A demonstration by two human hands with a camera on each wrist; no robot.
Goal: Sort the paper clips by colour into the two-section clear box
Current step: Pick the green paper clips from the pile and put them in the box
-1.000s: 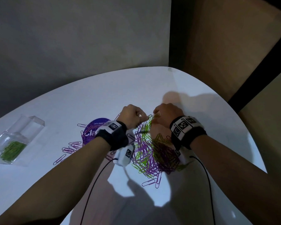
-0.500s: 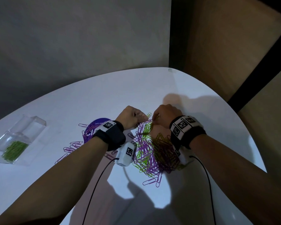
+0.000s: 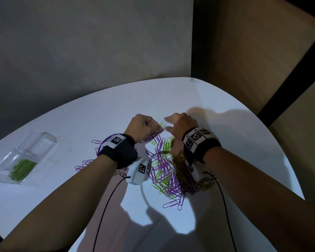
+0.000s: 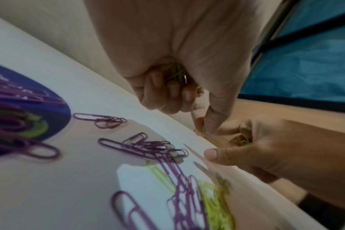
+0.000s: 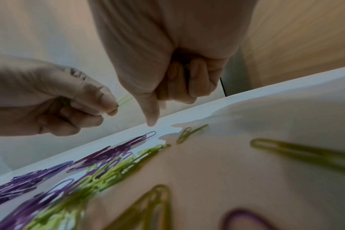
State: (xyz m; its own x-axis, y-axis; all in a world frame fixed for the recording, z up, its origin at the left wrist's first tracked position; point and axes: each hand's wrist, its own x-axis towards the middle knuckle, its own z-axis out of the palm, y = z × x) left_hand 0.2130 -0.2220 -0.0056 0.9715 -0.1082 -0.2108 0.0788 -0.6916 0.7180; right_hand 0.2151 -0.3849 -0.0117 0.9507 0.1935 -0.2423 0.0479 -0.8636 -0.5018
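Our left hand (image 3: 144,127) is curled round a small bunch of green clips (image 4: 178,74) and pinches one more between thumb and forefinger. Our right hand (image 3: 182,127) has its outer fingers folded and its forefinger pointing down; in the left wrist view some green clips seem tucked in that palm. Below both lies the mixed purple and green pile (image 3: 166,170) on the white counter (image 3: 225,124). The clear box (image 3: 25,159) sits well apart at far left, green clips filling its nearer section.
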